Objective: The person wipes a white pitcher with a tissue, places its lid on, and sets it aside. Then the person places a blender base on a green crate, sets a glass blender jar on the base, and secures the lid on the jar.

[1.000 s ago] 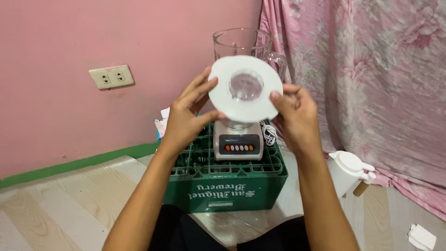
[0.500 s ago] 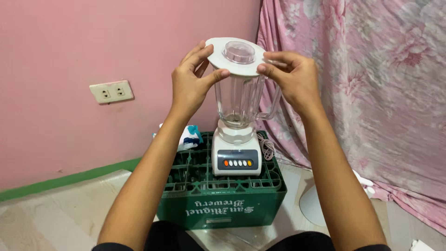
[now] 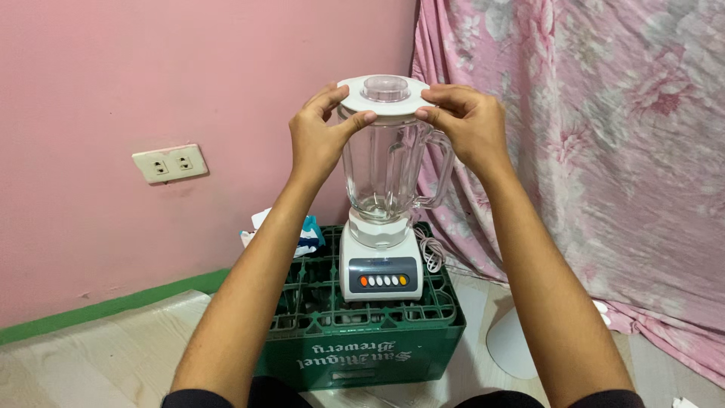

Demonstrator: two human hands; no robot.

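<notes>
Both arms raised, left hand (image 3: 317, 140) and right hand (image 3: 468, 125) apparently pinching.

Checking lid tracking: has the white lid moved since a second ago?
Yes. The white lid went from tilted, facing the camera in front of the jar, to flat on the blender jar rim, between both hands.

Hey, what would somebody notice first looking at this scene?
Dead centre, a white blender with a clear jar stands on a green crate. The left hand and right hand grip the white lid on the jar's top. Behind are a pink wall and a floral curtain.
</notes>
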